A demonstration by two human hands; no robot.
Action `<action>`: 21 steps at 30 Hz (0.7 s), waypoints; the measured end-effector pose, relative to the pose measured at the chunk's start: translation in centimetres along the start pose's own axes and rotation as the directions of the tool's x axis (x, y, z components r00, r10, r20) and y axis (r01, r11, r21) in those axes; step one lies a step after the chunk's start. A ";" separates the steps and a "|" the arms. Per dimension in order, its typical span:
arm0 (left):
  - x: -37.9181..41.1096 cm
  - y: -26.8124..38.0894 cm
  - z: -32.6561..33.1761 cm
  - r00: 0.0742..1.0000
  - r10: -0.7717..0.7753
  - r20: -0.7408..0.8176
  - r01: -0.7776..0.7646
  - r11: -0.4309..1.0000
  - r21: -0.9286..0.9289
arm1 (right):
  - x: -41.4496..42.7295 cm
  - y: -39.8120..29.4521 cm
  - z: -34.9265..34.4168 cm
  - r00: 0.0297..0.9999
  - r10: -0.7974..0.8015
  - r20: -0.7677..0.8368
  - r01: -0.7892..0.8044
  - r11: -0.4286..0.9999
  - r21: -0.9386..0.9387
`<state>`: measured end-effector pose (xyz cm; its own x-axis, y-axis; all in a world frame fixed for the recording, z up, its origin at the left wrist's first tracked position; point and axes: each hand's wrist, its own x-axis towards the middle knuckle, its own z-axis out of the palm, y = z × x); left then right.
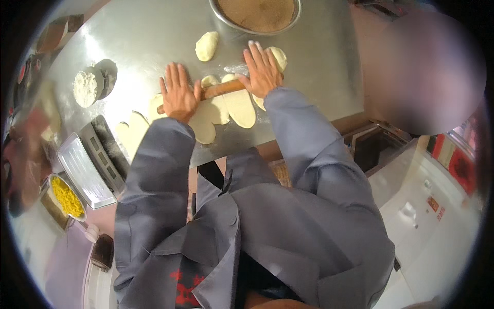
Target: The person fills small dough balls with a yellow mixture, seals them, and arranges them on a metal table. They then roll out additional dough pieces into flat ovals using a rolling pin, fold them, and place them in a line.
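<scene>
Both my hands lie palm down across a wooden rolling pin (220, 89), fingers stretched forward and not wrapped around it. My left hand (178, 94) rests near its left end, my right hand (261, 71) near its right end. Beneath and in front of the pin spread flattened dough pieces, one a long oval (241, 110) and another a rounded tongue (203, 129). Small bits of dough show just beyond the pin. A thicker dough piece (207, 46) sits farther off, and another (278, 59) lies beside my right fingers, partly hidden.
A metal bowl of brown powder or filling (256, 15) stands at the steel table's (316, 77) far side. Left are a container of flour (85, 87), more flat dough (133, 131), a scale with a metal tray (87, 170) and a bowl of yellow shreds (67, 197).
</scene>
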<state>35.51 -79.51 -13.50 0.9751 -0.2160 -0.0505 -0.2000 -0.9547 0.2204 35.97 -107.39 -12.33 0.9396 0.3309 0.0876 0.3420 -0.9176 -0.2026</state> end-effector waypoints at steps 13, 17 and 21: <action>-0.4 -1.2 3.2 0.999 -0.033 0.022 0.030 0.993 0.112 | 0.0 3.5 2.0 0.980 -0.159 -0.118 0.175 0.975 0.138; 4.0 -1.3 1.8 0.996 -0.088 0.007 0.087 0.992 0.087 | 3.1 3.8 2.0 0.982 -0.186 -0.012 0.186 0.982 0.014; 7.4 -4.2 1.0 0.991 -0.052 -0.120 0.064 0.993 0.098 | 6.6 4.7 0.2 0.842 -0.537 0.040 0.535 0.843 0.056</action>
<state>43.44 -77.29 -15.79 0.9887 -0.1395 0.0550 -0.1453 -0.9821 0.1200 43.72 -109.45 -12.91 0.6084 0.7805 0.1438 0.7917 -0.5842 -0.1786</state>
